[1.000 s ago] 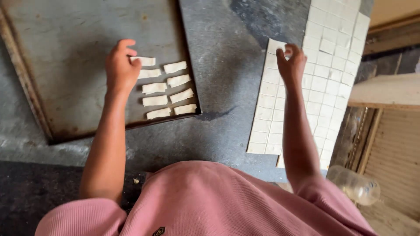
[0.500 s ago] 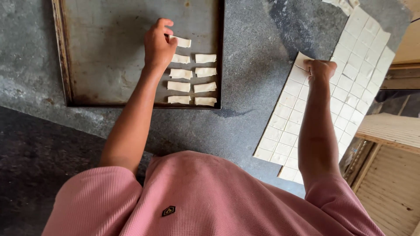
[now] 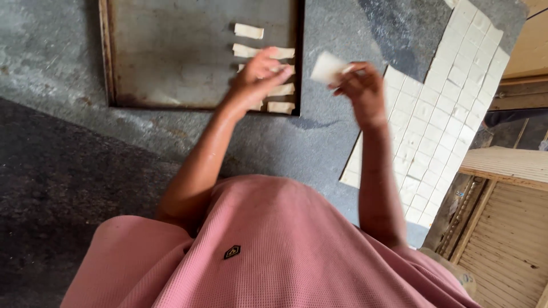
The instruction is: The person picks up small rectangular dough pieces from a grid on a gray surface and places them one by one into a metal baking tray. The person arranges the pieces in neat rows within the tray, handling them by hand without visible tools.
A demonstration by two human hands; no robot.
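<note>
My right hand (image 3: 361, 88) holds a small white square of dough (image 3: 327, 67) lifted above the grey worktop, between the tray and the cut sheet. My left hand (image 3: 258, 77) hovers with fingers apart over the right part of a worn metal baking tray (image 3: 165, 57), right above the folded dough pieces (image 3: 249, 31) lined up there in two columns; it hides some of them. A flat sheet of dough cut into several squares (image 3: 439, 120) lies to the right on the worktop.
The grey stone worktop (image 3: 63, 63) carries the tray and the sheet. A darker area (image 3: 51, 188) lies near me at the left. Wooden slatted shelving (image 3: 508, 228) stands at the lower right. My pink shirt (image 3: 257, 251) fills the bottom.
My right hand has lifted a dough square off the cut sheet and carried it left. My left hand has drawn back from the top row of pieces toward the right hand.
</note>
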